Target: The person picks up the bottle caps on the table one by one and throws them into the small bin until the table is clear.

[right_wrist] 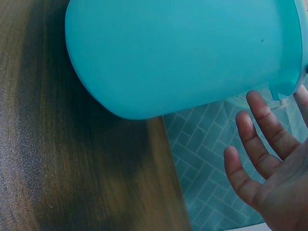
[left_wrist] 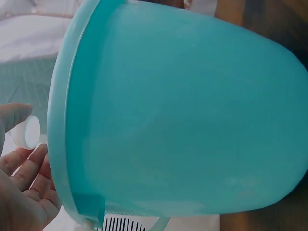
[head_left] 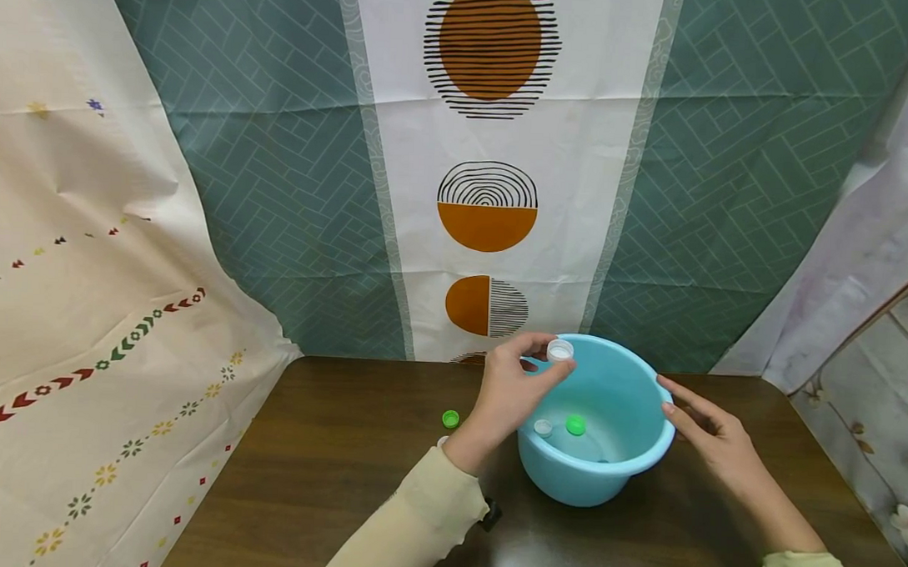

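My left hand (head_left: pixel 515 386) pinches a white bottle cap (head_left: pixel 560 351) between thumb and fingers, over the left rim of a light blue plastic tub (head_left: pixel 590 480). In the left wrist view the same white cap (left_wrist: pixel 27 132) shows beside the tub's rim. Inside the tub lie a green cap (head_left: pixel 576 425) and a whitish cap (head_left: pixel 542 428); a bluish bit at the bottom is mostly hidden by the near wall. My right hand (head_left: pixel 712 430) touches the tub's right rim with thumb and index finger. Its other fingers (right_wrist: pixel 240 125) are spread loosely beside the outer wall.
A green cap (head_left: pixel 450 418) lies on the brown wooden table (head_left: pixel 328 463) left of the tub. Near it, a white cap (head_left: pixel 443 441) is partly covered by my left wrist. Patterned cloth (head_left: pixel 493 235) hangs behind the table's back edge.
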Demonstrator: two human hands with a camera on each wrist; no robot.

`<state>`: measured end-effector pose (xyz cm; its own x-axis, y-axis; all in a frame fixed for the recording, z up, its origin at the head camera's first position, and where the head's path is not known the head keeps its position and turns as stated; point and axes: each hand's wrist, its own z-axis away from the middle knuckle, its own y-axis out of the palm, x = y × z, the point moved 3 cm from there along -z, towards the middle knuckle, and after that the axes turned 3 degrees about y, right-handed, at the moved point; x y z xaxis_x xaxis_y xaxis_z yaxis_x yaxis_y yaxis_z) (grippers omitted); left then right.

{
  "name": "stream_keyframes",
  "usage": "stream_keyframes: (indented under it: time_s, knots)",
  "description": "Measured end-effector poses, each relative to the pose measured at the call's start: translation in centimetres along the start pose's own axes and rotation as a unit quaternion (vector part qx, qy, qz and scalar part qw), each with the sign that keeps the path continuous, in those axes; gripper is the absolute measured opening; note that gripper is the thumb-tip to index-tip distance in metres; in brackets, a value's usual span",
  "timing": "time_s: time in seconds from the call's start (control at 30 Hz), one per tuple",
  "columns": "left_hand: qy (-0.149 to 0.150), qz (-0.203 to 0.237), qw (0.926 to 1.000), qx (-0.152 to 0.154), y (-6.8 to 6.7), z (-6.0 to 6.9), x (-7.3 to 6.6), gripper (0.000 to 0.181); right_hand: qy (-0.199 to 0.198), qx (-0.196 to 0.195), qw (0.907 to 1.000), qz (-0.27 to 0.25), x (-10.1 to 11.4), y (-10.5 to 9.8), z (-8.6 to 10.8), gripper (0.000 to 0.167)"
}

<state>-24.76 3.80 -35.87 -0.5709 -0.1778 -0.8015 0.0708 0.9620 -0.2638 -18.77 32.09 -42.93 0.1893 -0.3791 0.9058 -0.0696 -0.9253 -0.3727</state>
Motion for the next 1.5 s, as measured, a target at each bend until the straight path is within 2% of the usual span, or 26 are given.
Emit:
stream_keyframes:
  time_s: [0.4, 0.6, 0.83, 0.97, 1.23, 1.5]
  knots:
    - [-0.016, -0.009, 0.9998, 0.009, 0.46, -0.02, -0.41, 0.032, 0.014, -0.009, 0.9999, -0.002, 0.01, -0.06, -0.10, 0.047]
    - [-0.019, -0.015, 0.9996, 0.011, 0.46, -0.02, -0.50, 0.032, 0.009, -0.009, 0.9998, 0.018, -0.06, -0.17, -0.17, 0.047]
    - [-0.043, -0.024, 0.9983, 0.031, 0.54, 0.02, -0.20, 0.043, 0.011, -0.016, 0.9995, 0.025, -0.08, -0.15, -0.08, 0.047]
    - [-0.047, -0.026, 0.9981, 0.031, 0.50, 0.01, -0.05, 0.044, 0.013, -0.018, 0.9992, 0.032, -0.06, -0.11, -0.07, 0.047]
    - [-0.045, -0.030, 0.9982, 0.025, 0.39, -0.03, -0.14, 0.042, 0.014, -0.019, 0.9986, 0.047, -0.10, 0.00, 0.03, 0.047]
    - [-0.033, -0.025, 0.9990, 0.020, 0.24, -0.03, -0.37, 0.040, 0.010, -0.021, 0.9990, 0.039, -0.04, 0.05, 0.01, 0.048]
